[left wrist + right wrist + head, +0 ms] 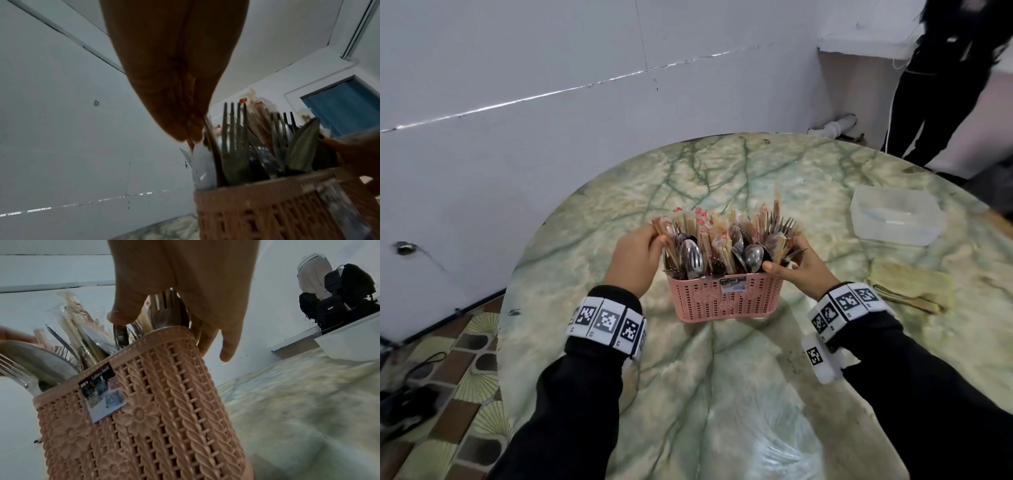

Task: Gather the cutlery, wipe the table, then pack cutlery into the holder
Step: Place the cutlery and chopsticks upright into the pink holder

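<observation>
A pink plastic cutlery holder stands on the round marbled table. It is packed with spoons, forks and wrapped chopsticks. My left hand is at its left end, fingertips bunched and pinching a wrapped chopstick pack. My right hand grips the right end, with the thumb inside among the cutlery and the fingers outside the end wall.
An empty clear plastic box sits at the table's right. A folded yellow-green cloth lies nearer, by the right edge. A person in black stands beyond the table. A white wall is close on the left.
</observation>
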